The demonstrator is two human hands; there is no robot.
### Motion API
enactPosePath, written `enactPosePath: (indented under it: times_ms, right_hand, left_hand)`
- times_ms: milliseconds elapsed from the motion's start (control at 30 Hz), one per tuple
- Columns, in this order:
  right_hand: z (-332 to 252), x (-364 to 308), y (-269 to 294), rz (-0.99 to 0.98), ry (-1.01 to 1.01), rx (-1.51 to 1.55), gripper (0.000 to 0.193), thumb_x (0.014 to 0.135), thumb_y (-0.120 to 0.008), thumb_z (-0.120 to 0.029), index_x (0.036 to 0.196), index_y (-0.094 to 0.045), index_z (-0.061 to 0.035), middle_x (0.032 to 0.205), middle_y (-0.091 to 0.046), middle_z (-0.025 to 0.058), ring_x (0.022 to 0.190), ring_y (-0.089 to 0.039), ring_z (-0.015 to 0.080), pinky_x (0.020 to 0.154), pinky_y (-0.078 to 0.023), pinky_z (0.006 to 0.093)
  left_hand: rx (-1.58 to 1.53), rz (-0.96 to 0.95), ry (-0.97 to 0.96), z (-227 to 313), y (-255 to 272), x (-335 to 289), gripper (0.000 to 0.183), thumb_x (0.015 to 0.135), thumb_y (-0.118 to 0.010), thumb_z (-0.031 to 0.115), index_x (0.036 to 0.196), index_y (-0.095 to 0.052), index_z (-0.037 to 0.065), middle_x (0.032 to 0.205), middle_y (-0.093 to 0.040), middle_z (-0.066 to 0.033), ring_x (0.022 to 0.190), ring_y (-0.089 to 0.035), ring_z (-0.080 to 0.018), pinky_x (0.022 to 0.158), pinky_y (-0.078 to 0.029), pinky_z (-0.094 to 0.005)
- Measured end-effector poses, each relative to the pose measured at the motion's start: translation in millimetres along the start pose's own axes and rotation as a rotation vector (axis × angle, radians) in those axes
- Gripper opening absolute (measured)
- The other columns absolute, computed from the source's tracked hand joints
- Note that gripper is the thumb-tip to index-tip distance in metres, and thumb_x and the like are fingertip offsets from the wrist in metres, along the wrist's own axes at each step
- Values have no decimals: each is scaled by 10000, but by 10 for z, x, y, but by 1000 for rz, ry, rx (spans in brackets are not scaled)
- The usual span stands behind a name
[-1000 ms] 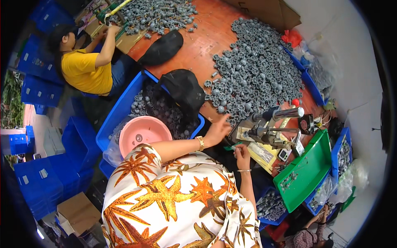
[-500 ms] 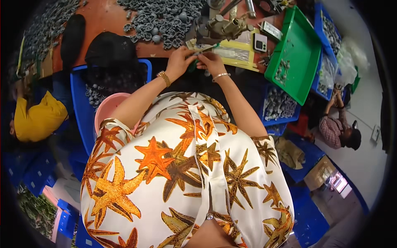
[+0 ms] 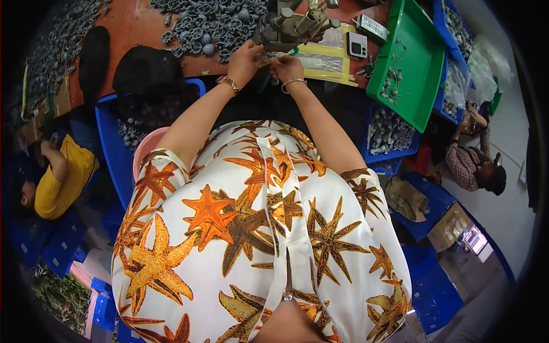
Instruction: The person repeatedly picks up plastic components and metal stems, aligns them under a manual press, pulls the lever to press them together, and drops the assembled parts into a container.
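At the near edge of the bench, my left hand [image 3: 245, 62] is closed in a pinch just in front of a metal clamp-like fixture [image 3: 300, 26]. My right hand [image 3: 287, 68] is beside it, fingers curled together, with a bit of green showing by its fingertips. What either hand pinches is too small and hidden to name. Beyond my left hand lies a heap of grey moulded parts [image 3: 209, 26], some round and ball-like. Right of the fixture, yellow tape [image 3: 326, 74] borders a clear-covered patch on the bench.
A phone-like white device [image 3: 357, 44] lies right of the tape, near a green tray [image 3: 420, 74] with a few small parts. Blue bins [image 3: 392, 150] stand at the right and a blue crate [image 3: 108, 143] at the left. Co-workers sit at both sides, one in a yellow shirt [image 3: 66, 177].
Both hands have moved forward, closer to the metal fixture, and my right hand's fingers are more curled. The co-worker in yellow has raised an arm.
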State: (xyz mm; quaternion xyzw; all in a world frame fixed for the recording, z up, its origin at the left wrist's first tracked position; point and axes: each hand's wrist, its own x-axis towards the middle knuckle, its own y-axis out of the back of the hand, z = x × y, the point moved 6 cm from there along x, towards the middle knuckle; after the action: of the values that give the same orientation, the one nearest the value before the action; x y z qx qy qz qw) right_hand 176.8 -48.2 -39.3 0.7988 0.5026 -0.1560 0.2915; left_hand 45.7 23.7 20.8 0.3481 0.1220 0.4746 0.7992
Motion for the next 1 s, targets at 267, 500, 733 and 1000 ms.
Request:
enactPosePath:
  times_ms: [267, 500, 733, 1000]
  right_hand:
    - [-1055, 490, 776, -358, 167, 744, 297, 914, -440, -210, 1064, -522, 32, 1048, -589, 129, 947, -572, 234, 810, -470, 367]
    - [-2346, -269, 1070, -324, 497, 657, 446, 891, -444, -455, 1017, -578, -48, 905, -626, 48, 860, -579, 153, 840, -427, 292]
    - [-958, -1895, 898, -263, 1094, -504, 198, 785, -591, -216, 680, -572, -49, 769, -573, 37, 964, -542, 239, 916, -313, 433]
    - [-1568, -1736, 1373, -418, 761, 354, 149, 831, -501, -64, 820, -623, 21, 909, -628, 93, 982, -550, 232, 881, -415, 340]
  left_hand:
    - [40, 187, 234, 7, -31, -169, 107, 693, -677, 183, 766, -629, 122, 749, -520, -99, 698, -554, -294, 598, -440, -394]
    - [38, 172, 209, 8, -23, -133, 132, 678, -688, 166, 772, -641, 87, 728, -526, -114, 708, -546, -292, 619, -430, -381]
    - [26, 145, 142, -22, -39, -112, 161, 688, -687, 162, 782, -635, 42, 740, -542, -121, 711, -553, -300, 621, -429, -381]
    - [-136, -347, 281, -292, 136, -289, 211, 821, -568, 187, 748, -643, 5, 563, -571, -74, 492, -530, -176, 490, -394, -301]
